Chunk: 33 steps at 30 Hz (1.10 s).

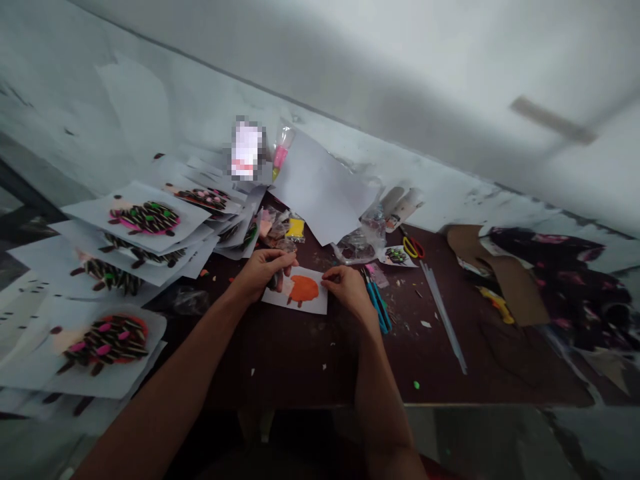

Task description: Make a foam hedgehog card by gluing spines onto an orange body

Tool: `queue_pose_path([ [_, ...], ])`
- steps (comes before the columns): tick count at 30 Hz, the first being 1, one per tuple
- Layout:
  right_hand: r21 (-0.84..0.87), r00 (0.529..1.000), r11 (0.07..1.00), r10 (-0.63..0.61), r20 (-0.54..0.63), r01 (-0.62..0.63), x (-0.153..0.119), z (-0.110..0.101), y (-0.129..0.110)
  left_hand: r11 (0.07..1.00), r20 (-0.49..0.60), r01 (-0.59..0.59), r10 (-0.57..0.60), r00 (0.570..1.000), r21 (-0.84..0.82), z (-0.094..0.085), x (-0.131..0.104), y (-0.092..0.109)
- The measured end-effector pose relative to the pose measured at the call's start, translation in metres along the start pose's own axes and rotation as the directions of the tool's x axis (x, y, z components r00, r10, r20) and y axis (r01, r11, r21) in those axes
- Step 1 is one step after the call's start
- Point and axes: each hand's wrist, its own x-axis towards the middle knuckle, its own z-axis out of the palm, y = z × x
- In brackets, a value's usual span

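A small white card (320,305) lies on the dark table in front of me, with a flat orange clay shape (303,288) on it, a pale pink part at its left end and short brown feet below. At the card's upper left, my left hand (264,272) is closed, thumb and fingers pressed together. What it may hold is hidden in shadow. My right hand (346,285) is pinched at the card's right edge. Whether its fingertips grip the edge or a tiny piece cannot be made out.
Finished hedgehog pictures (145,217) are piled at left. A lit phone (247,150), a large white sheet (323,183) and a yellow clay packet (295,230) are behind. Right are a turquoise-handled tool (379,305), scissors (413,247), clear sticks (445,317) and a yellow tool (496,305).
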Motion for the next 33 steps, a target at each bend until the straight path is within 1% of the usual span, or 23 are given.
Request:
queue_pose_path([
  [2, -0.048, 0.999, 0.999, -0.005, 0.034, 0.006, -0.001, 0.002, -0.003, 1.0, -0.008, -0.02, 0.02, 1.0, 0.013, 0.001, -0.001, 0.001],
  [4, -0.096, 0.997, 0.995, -0.033, 0.074, 0.04, -0.001, 0.004, -0.005, 0.999, -0.016, -0.029, 0.03, 0.999, 0.022, 0.001, -0.001, 0.001],
  [6, -0.127, 0.995, 0.989, -0.063, 0.078, 0.072, -0.001, 0.004, -0.006, 0.999, -0.034, -0.023, 0.024, 0.999, 0.022, 0.001, -0.001, 0.001],
  [9, -0.098, 0.996, 0.991, -0.089, -0.005, 0.088, 0.001, 0.004, -0.005, 1.0, -0.041, -0.013, 0.013, 0.999, 0.012, 0.0, 0.0, 0.0],
  [15, 0.056, 0.978, 0.996, -0.049, -0.202, 0.062, 0.004, 0.009, -0.004, 0.998, -0.03, -0.052, 0.052, 0.998, -0.021, 0.0, 0.001, -0.003],
  [20, 0.101, 0.954, 0.991, -0.055, -0.295, 0.089, 0.01, 0.018, -0.006, 1.0, -0.013, -0.029, 0.029, 1.0, -0.009, 0.001, 0.003, -0.005],
  [23, 0.125, 0.943, 0.981, -0.099, -0.318, 0.145, 0.016, 0.022, -0.004, 1.0, 0.004, 0.005, -0.005, 1.0, -0.002, 0.001, 0.003, -0.005],
  [26, 0.134, 0.938, 0.972, -0.142, -0.316, 0.192, 0.02, 0.023, -0.003, 0.999, 0.004, 0.026, -0.026, 1.0, -0.02, 0.003, 0.002, -0.005],
  [28, 0.11, 0.938, 0.978, -0.132, -0.322, 0.175, 0.021, 0.023, -0.003, 1.0, 0.004, 0.028, -0.028, 1.0, -0.01, 0.004, 0.002, -0.006],
  [31, 0.075, 0.94, 0.992, -0.07, -0.334, 0.101, 0.019, 0.022, -0.002, 0.999, 0.027, 0.01, -0.011, 1.0, 0.038, 0.005, 0.002, -0.006],
  [33, 0.094, 0.941, 0.992, -0.05, -0.334, 0.086, 0.017, 0.021, -0.003, 0.998, 0.042, -0.008, 0.005, 0.999, 0.057, 0.006, 0.002, -0.006],
])
